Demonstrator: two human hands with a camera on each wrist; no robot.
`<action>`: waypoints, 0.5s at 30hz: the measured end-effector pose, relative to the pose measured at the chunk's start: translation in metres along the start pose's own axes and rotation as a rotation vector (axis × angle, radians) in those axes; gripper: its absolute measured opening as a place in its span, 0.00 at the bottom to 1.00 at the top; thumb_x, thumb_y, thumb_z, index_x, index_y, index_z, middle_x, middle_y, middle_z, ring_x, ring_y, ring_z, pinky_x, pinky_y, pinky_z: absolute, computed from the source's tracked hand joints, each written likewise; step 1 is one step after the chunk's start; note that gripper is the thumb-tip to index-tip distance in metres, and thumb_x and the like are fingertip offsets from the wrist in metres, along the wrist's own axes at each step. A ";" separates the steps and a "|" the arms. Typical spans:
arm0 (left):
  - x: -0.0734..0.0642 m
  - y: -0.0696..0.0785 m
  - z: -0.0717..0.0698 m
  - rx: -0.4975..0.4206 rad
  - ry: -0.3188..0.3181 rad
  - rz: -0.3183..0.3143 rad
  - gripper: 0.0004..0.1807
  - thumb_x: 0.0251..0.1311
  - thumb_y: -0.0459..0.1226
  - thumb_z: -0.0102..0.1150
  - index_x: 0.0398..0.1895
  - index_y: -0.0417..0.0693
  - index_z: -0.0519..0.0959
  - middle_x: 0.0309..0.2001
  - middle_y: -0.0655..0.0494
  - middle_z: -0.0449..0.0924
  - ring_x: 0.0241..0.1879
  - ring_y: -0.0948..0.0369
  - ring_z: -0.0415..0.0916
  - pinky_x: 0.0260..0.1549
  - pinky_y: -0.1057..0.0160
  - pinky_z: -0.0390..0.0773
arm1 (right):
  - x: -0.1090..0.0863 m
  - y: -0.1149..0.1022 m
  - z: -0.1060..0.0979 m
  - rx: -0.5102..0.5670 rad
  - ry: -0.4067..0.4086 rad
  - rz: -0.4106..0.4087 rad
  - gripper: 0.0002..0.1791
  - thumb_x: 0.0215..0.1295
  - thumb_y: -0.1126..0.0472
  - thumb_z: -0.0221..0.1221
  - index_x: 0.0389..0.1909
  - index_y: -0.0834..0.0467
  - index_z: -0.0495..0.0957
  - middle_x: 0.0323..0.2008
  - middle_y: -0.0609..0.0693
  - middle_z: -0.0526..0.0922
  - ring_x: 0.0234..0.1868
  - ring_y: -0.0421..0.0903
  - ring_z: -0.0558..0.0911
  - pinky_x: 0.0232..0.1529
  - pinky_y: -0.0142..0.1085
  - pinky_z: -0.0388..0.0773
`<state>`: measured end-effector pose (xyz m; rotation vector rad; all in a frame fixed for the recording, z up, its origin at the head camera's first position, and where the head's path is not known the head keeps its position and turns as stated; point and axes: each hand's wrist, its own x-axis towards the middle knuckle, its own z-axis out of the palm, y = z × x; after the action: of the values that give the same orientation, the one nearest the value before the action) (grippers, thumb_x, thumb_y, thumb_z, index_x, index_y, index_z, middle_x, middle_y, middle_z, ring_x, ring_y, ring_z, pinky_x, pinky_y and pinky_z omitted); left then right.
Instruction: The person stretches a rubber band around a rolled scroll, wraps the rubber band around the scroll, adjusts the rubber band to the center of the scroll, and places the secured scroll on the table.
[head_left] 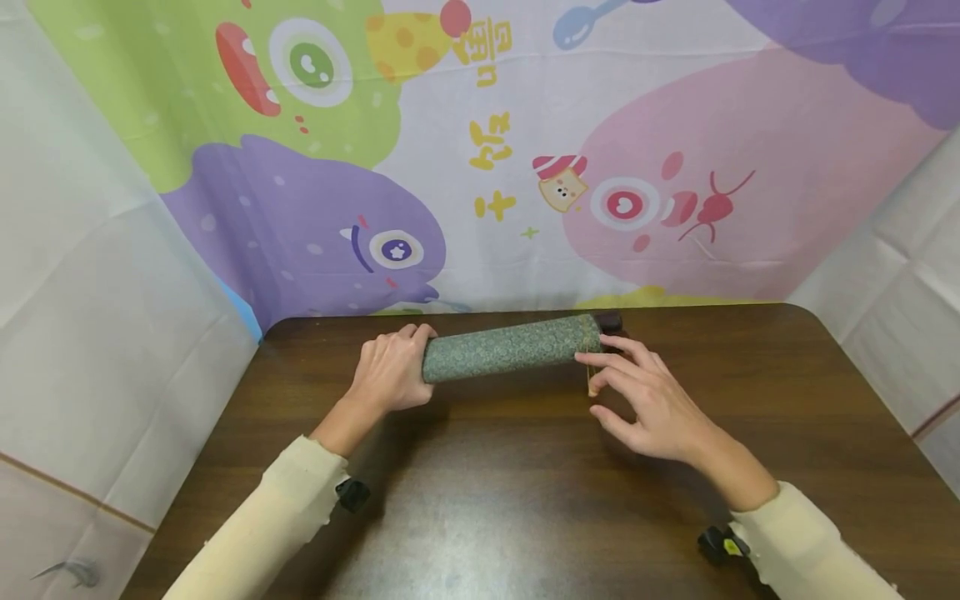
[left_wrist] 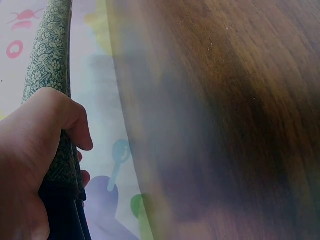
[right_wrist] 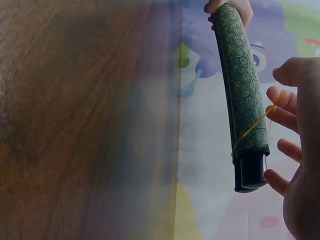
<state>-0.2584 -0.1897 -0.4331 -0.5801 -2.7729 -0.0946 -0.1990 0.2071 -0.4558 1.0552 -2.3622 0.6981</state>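
A rolled scroll (head_left: pixel 513 346) with green floral covering and dark rod ends is held up above the table, its right end slightly higher. My left hand (head_left: pixel 393 367) grips its left end; in the left wrist view the thumb wraps over the green covering (left_wrist: pixel 52 65). Around the other end runs a thin yellow rubber band (right_wrist: pixel 252 131), stretched out from the scroll toward my right hand (head_left: pixel 648 400). There a bent finger hooks the band, while the other fingers spread beside the scroll. Two dark rod ends (right_wrist: pixel 253 169) stick out at that end.
Below the hands lies a dark brown wooden table (head_left: pixel 480 500). A cloth with cartoon monsters (head_left: pixel 510 108) hangs behind its far edge, and pale sheets (head_left: pixel 90 250) close in the left and right sides. Small black devices (head_left: pixel 352 494) sit at both wrists.
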 end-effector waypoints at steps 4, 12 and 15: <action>0.000 0.000 0.001 -0.004 0.003 0.008 0.37 0.39 0.43 0.82 0.59 0.49 0.83 0.47 0.47 0.90 0.37 0.42 0.90 0.30 0.41 0.87 | 0.000 0.001 0.000 -0.024 0.003 -0.014 0.14 0.60 0.60 0.76 0.42 0.52 0.82 0.64 0.55 0.89 0.71 0.63 0.78 0.62 0.69 0.76; 0.002 0.001 0.003 -0.007 0.003 0.016 0.37 0.40 0.43 0.82 0.59 0.50 0.83 0.47 0.48 0.90 0.38 0.43 0.91 0.31 0.41 0.87 | 0.002 0.004 0.001 -0.111 0.062 -0.091 0.10 0.63 0.56 0.73 0.42 0.52 0.84 0.46 0.50 0.85 0.49 0.51 0.78 0.47 0.49 0.73; 0.002 0.002 0.003 -0.009 0.011 0.017 0.37 0.40 0.43 0.82 0.59 0.50 0.83 0.47 0.48 0.90 0.38 0.42 0.91 0.31 0.41 0.87 | 0.004 0.005 0.003 -0.137 0.094 -0.122 0.08 0.65 0.58 0.71 0.44 0.53 0.87 0.41 0.48 0.83 0.44 0.49 0.76 0.44 0.45 0.71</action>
<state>-0.2604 -0.1869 -0.4348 -0.6030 -2.7580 -0.1063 -0.2058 0.2062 -0.4567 1.0725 -2.2112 0.5224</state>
